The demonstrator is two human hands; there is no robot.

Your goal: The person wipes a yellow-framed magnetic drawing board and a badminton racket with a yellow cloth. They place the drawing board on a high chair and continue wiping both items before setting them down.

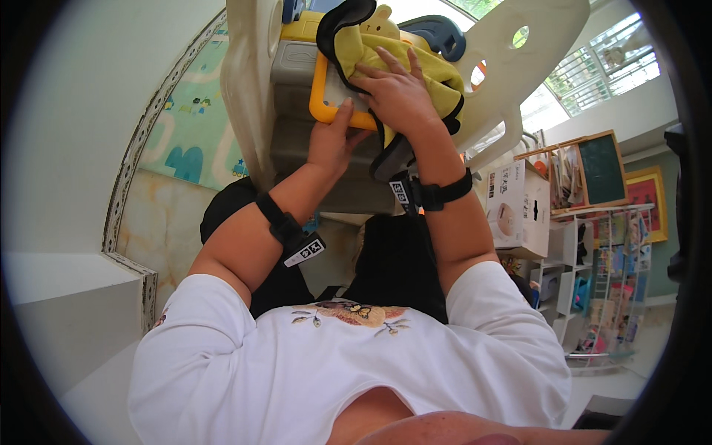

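My left hand (331,143) grips the lower edge of an orange-framed board (317,99) with a pale panel, thumb on top of the frame. My right hand (397,94) lies over a yellow-green cloth (436,69) with black edging, pressing it against the board with the fingers spread. Much of the panel is hidden by the cloth and that hand. A bear-shaped yellow toy part (380,23) peeks out behind the cloth. Below the board are the grey steps (347,186) of a plastic children's play structure.
Cream plastic side panels flank the steps, one at the left (247,72) and one with holes at the right (500,61). A printed carton (514,206), a small chalkboard (602,167) and a wire rack (617,278) stand on the right. A patterned play mat (192,130) covers floor at the left.
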